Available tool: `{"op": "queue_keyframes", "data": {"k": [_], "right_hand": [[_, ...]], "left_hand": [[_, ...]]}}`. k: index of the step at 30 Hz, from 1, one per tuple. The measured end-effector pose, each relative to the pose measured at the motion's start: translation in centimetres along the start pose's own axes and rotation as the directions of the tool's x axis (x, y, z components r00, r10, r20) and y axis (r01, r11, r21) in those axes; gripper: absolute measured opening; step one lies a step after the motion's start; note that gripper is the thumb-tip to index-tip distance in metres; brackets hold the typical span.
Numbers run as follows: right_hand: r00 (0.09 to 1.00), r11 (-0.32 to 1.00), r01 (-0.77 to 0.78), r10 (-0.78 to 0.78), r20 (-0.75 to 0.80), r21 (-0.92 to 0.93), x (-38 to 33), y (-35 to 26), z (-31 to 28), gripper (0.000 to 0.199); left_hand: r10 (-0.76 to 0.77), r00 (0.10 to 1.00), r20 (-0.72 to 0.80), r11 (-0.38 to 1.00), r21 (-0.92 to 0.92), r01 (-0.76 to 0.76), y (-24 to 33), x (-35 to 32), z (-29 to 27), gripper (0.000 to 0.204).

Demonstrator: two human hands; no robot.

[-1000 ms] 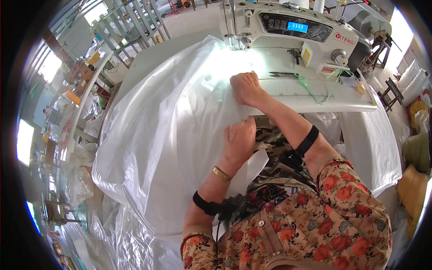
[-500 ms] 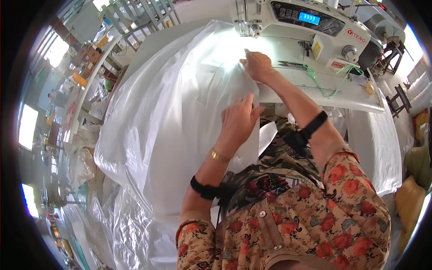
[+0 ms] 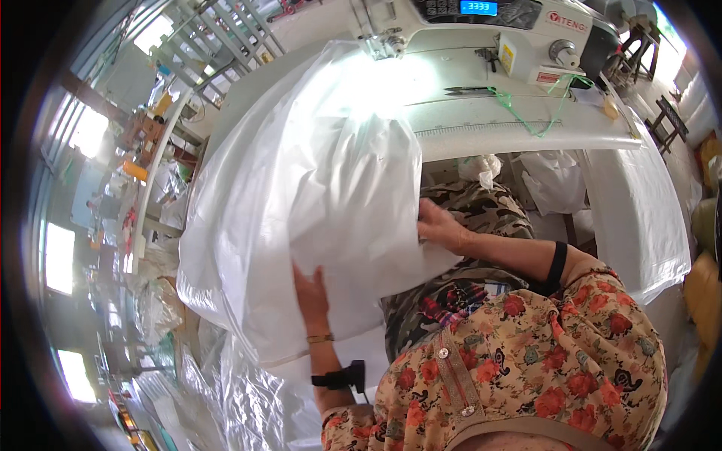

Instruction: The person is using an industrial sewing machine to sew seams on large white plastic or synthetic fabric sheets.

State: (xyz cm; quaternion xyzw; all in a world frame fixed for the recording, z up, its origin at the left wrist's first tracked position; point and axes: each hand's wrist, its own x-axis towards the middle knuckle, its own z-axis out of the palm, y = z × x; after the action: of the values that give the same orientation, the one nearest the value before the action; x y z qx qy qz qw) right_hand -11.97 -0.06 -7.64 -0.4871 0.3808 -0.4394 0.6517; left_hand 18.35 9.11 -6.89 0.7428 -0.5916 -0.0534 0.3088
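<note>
A large white plastic-like sheet (image 3: 353, 188) runs from under the lit head of a sewing machine (image 3: 383, 41) down toward my lap, with folds gathered near the needle area. On its lower left part my left hand (image 3: 310, 295) rests beside a long fold, thumb apart from the fingers; the fingertips blur a little. At the sheet's right edge, below the table front, my right hand (image 3: 445, 228) has its fingers bent around the border. Glare hides the needle and presser foot.
Dark scissors-like snips (image 3: 468, 91) and a green string (image 3: 526, 120) lie on the machine table (image 3: 481, 135), right of the needle. More white sheeting (image 3: 635, 210) hangs at the right. Crinkled clear plastic (image 3: 256, 398) lies low at the left. A grey metal rack (image 3: 226, 45) stands behind.
My right hand has come back from near the needle to the sheet's right edge by my lap. My left hand has moved down and left over the sheet. The whole view has shifted slightly.
</note>
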Motion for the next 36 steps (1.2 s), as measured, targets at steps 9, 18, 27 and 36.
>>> {"op": "queue_keyframes", "data": {"k": [9, 18, 27, 36], "right_hand": [[0.805, 0.883, -0.4, 0.467, 0.366, -0.247, 0.6, 0.8, 5.1, 0.043], [0.793, 0.953, -0.008, 0.191, 0.578, -0.303, -3.5, -5.7, 2.4, 0.042], [0.813, 0.698, -0.552, 0.573, -0.108, -0.455, -5.3, -3.5, -10.0, 0.037], [0.952, 0.71, 0.3, -0.181, 0.246, -0.637, -2.2, -7.6, 0.3, 0.027]], "left_hand": [[0.264, 0.954, -0.141, 0.786, 0.605, -0.128, -5.8, 14.0, -11.6, 0.067], [0.216, 0.961, 0.176, 0.722, 0.633, -0.278, -10.4, 10.9, -2.2, 0.073], [-0.013, 0.953, 0.304, 0.778, 0.601, -0.182, -7.0, 10.7, -3.5, 0.061], [0.451, 0.877, -0.166, 0.876, -0.106, -0.471, 12.6, 1.2, -4.7, 0.059]]}}
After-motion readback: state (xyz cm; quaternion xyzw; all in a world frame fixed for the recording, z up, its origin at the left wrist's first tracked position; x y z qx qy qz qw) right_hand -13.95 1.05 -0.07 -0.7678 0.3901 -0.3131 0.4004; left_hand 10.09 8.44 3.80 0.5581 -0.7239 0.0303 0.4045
